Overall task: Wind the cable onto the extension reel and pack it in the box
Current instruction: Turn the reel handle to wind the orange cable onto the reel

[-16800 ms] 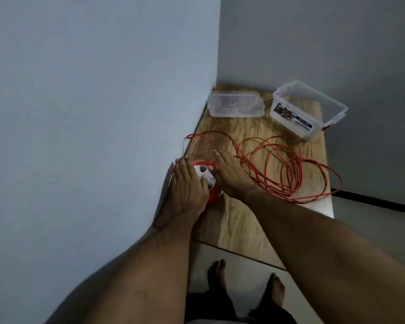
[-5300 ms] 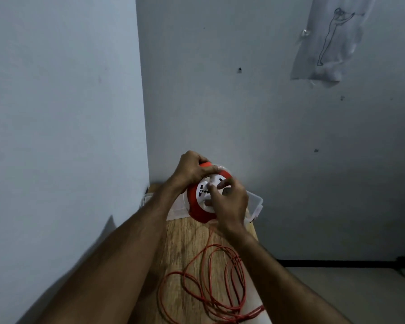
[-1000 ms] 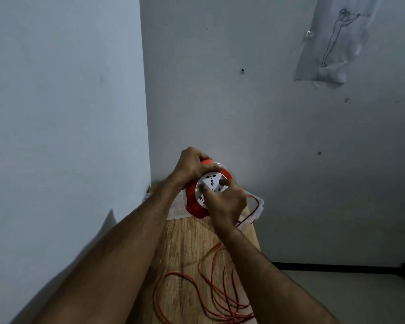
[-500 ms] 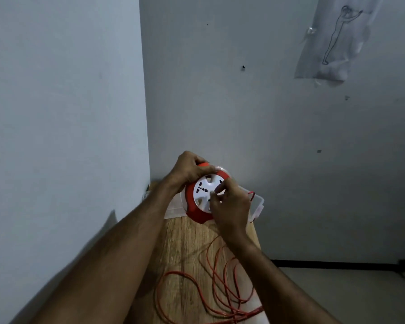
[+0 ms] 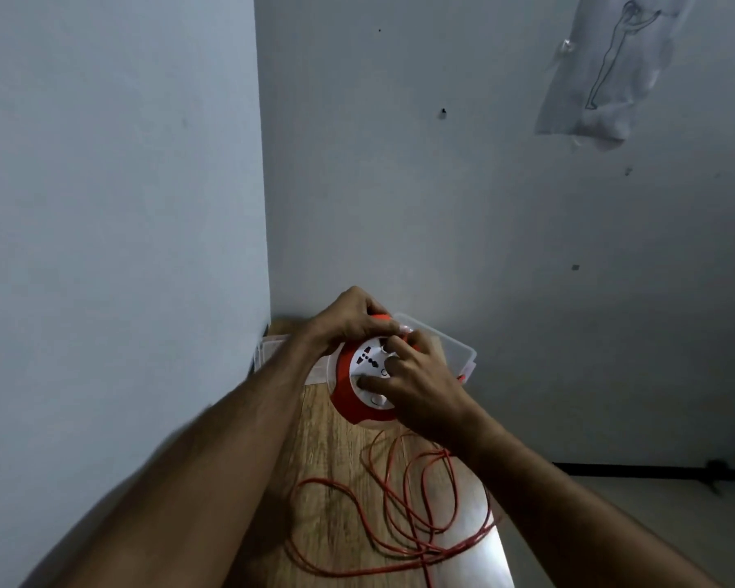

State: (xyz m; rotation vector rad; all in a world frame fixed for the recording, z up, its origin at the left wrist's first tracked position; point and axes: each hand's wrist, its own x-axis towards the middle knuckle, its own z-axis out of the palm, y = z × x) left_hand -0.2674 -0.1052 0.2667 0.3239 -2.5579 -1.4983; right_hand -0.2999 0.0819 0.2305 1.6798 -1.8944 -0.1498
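Left hand [image 5: 349, 322] grips reel [image 5: 349, 394] rim | right hand [image 5: 416, 381] fingers curled on its face — cable [image 5: 399, 515] loose near table [image 5: 327, 460] edge

Dim, bluish and soft throughout, with wide-angle bending toward the edges, the picture shows a bright glare patch on the wooden table [image 5: 480, 541] at five o'clock, a forearm shadow on the left wall [image 5: 102, 248] at eight o'clock, and slightly blurred forearms.
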